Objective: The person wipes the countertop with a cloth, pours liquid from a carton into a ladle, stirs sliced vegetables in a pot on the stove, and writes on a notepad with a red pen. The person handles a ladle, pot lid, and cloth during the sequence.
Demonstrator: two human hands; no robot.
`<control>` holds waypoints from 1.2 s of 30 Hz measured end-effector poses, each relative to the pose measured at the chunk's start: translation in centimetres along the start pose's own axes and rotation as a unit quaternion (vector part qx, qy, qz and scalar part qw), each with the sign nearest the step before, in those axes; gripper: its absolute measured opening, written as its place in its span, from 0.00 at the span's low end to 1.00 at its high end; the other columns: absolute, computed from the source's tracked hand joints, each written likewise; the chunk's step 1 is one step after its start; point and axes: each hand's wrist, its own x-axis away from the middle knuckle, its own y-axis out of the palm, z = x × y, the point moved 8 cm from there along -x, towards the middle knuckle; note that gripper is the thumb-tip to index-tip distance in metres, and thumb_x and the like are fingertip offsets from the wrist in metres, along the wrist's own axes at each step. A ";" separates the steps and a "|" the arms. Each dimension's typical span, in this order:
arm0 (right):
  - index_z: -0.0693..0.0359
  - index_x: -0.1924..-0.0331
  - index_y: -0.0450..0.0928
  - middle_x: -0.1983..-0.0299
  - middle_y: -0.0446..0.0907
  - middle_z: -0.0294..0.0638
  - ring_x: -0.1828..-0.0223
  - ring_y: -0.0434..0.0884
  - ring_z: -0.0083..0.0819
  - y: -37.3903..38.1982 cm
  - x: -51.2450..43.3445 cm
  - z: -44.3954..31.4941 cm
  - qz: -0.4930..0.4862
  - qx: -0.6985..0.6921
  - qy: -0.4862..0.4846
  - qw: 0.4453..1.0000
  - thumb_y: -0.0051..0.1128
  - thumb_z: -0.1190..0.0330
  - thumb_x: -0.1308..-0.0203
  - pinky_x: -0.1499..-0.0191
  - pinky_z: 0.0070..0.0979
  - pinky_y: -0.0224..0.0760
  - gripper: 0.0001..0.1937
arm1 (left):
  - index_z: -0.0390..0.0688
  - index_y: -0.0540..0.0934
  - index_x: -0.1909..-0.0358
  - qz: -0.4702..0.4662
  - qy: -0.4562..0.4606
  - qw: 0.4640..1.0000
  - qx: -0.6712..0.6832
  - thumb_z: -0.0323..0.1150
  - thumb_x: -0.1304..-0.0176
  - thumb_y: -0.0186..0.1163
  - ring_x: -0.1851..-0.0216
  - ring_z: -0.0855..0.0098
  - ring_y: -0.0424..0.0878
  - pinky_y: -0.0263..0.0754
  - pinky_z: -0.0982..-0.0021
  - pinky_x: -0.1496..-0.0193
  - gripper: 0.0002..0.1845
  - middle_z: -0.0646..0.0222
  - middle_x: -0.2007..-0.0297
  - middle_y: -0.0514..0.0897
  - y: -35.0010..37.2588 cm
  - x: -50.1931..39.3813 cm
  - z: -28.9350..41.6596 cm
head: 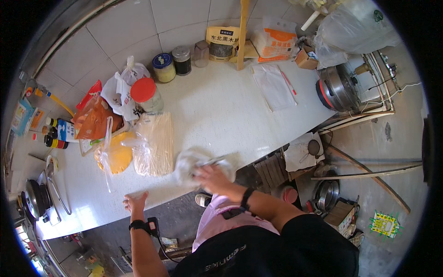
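My right hand [211, 178] presses a bunched whitish cloth [193, 165] onto the white countertop [207, 114] near its front edge; both are blurred. Left of the cloth lies a clear plastic bag of thin dried noodles [154, 145]. My left hand [136, 202] is at the counter's front edge with its fingers apart and nothing in it. Above that hand sits a yellow item in a clear plastic bag [117, 155]. A jar with a red lid [143, 90] stands behind the noodles.
Jars [181, 60], a black-fungus pouch [223, 43] and an orange-and-white package [277, 41] line the wall. A folded white sheet [273, 86] with a red pen [289, 83] lies right of centre. Metal pots stand at both ends [337, 88], [34, 199]; bottles [55, 142] are at left.
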 end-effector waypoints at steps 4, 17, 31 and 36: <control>0.41 0.38 0.76 0.32 0.70 0.40 0.36 0.72 0.46 -5.9 9.9 14.4 0.037 0.039 0.280 0.958 0.60 0.64 0.40 0.40 0.46 0.70 0.24 | 0.35 0.49 0.24 0.018 0.116 0.993 -0.009 0.58 0.57 0.75 0.25 0.39 0.49 0.48 0.47 0.25 0.66 0.38 0.25 0.48 0.9 0.4 -2.4; 0.44 0.36 0.74 0.28 0.63 0.41 0.31 0.64 0.46 1.5 -1.5 -3.1 -0.037 -0.013 0.044 0.998 0.54 0.61 0.36 0.35 0.43 0.63 0.22 | 0.41 0.82 0.45 -0.065 0.353 0.932 0.059 0.46 0.42 0.69 0.45 0.55 0.82 0.74 0.61 0.42 0.26 0.54 0.46 0.84 6.2 9.5 -16.9; 0.52 0.34 0.70 0.28 0.63 0.43 0.35 0.69 0.41 -4.1 -3.2 13.9 -0.046 -0.072 0.159 0.984 0.59 0.56 0.37 0.37 0.42 0.63 0.28 | 0.34 0.78 0.42 -0.082 0.390 0.917 0.010 0.45 0.42 0.71 0.43 0.57 0.81 0.74 0.61 0.42 0.32 0.50 0.46 0.83 1.7 14.6 1.0; 0.51 0.46 0.79 0.38 0.75 0.41 0.42 0.76 0.45 -7.9 -0.4 18.0 -0.059 -0.140 0.098 0.984 0.59 0.54 0.38 0.46 0.44 0.72 0.19 | 0.34 0.75 0.37 -0.141 0.391 0.906 0.077 0.42 0.44 0.75 0.45 0.60 0.80 0.74 0.63 0.42 0.36 0.54 0.43 0.82 3.2 18.5 19.8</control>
